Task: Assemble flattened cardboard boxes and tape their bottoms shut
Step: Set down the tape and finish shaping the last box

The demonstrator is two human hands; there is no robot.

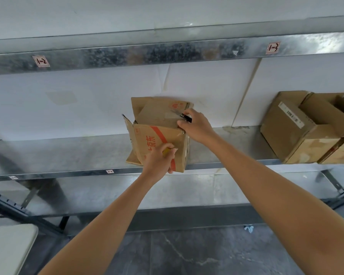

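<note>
A worn brown cardboard box (159,120) with a red stripe and red print stands on the metal shelf (68,153), its top flaps open and upright. My left hand (160,160) grips the box's near face, with something yellow partly hidden under the fingers. My right hand (197,127) grips the box's upper right corner, and a small black and red object (186,117) pokes out from its fingers. Which tool that is, I cannot tell.
Two assembled cardboard boxes (298,128) stand on the same shelf at the right. An upper metal shelf beam (147,54) carries paper labels. A white wall runs behind. A pale table corner (8,247) shows at lower left, above a dark floor.
</note>
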